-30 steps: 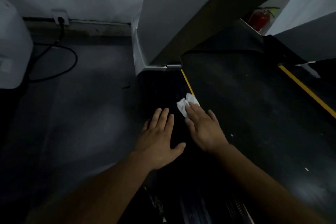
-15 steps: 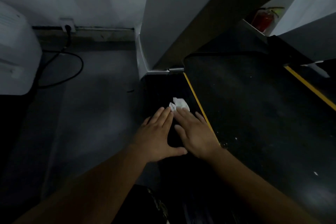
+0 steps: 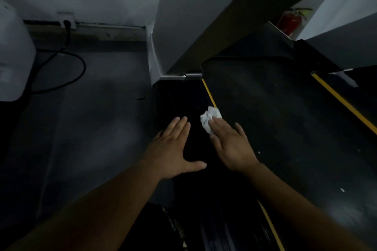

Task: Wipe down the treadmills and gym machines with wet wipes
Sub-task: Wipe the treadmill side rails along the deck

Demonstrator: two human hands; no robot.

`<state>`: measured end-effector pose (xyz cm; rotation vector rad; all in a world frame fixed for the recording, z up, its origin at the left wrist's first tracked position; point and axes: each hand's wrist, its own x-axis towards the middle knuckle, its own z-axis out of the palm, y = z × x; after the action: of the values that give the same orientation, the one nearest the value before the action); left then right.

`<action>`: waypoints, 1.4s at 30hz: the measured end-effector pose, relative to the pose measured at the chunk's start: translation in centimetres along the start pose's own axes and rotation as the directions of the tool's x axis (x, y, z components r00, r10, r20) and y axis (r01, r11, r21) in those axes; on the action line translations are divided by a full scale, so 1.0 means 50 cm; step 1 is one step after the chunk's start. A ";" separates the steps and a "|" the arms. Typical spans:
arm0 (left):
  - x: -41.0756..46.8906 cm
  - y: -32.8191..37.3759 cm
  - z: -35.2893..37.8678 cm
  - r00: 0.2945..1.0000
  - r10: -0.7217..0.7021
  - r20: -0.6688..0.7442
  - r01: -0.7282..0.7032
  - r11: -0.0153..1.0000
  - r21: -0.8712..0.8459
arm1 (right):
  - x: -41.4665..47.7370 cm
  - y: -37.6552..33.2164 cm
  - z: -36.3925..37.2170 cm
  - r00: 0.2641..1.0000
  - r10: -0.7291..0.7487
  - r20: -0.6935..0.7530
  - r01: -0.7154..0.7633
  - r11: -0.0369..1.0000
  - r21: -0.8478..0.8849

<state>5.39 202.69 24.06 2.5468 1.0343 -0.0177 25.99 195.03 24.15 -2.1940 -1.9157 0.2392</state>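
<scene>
Wiping is under way on the treadmill's left side rail (image 3: 179, 98), beside the yellow stripe (image 3: 208, 91). Pale specks are showing across the treadmill belt (image 3: 285, 118), so most of this machine looks undone; judging from this, the task is sitting at an early stage.

The right hand (image 3: 232, 149) is lying flat with fingers straight, pressing the crumpled wet wipe (image 3: 210, 119) down right at the stripe. The left hand (image 3: 173, 149) is resting open on the rail, palm down and thumb spread, holding nothing and apparently bracing.
</scene>
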 end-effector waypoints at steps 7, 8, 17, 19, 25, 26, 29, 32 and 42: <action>-0.002 -0.002 -0.001 1.000 0.003 -0.001 -0.003 1.000 -0.027 | -0.115 -0.025 0.010 0.990 -0.138 -0.019 0.139 0.987 0.084; -0.002 0.000 -0.003 1.000 0.004 0.008 -0.003 1.000 -0.030 | -0.121 -0.009 0.002 0.990 -0.121 -0.067 0.128 0.986 0.104; -0.001 -0.003 -0.004 0.999 0.007 0.033 -0.006 1.000 -0.030 | -0.069 -0.038 -0.022 1.000 0.023 -0.018 -0.023 0.999 0.036; 0.001 -0.004 -0.003 1.000 0.005 0.028 -0.004 1.000 -0.029 | -0.044 -0.040 -0.017 0.999 0.041 0.011 -0.041 0.999 -0.017; 0.002 -0.006 -0.004 0.999 0.003 0.036 -0.002 0.999 -0.036 | -0.053 -0.067 0.006 0.998 0.030 -0.052 -0.025 0.994 0.103; 0.002 -0.006 -0.004 0.999 0.005 0.036 -0.004 0.999 -0.044 | -0.062 -0.066 0.001 0.995 0.044 -0.095 -0.031 0.990 0.140; 0.002 -0.006 -0.001 0.999 0.004 0.036 -0.002 0.999 -0.054 | -0.052 -0.046 -0.021 0.983 0.129 -0.132 -0.104 0.977 0.185; 0.001 -0.006 -0.005 0.999 -0.014 0.052 0.016 0.999 -0.036 | -0.015 -0.046 -0.019 0.989 0.116 -0.094 -0.105 0.988 0.114; 0.004 -0.007 0.003 0.999 -0.017 0.039 0.019 0.999 -0.046 | -0.033 -0.055 0.017 0.985 0.140 0.100 -0.132 0.987 -0.088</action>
<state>5.34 202.99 23.79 2.4851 1.0313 -0.0473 22.91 193.80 24.03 -2.4151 -1.8607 0.3123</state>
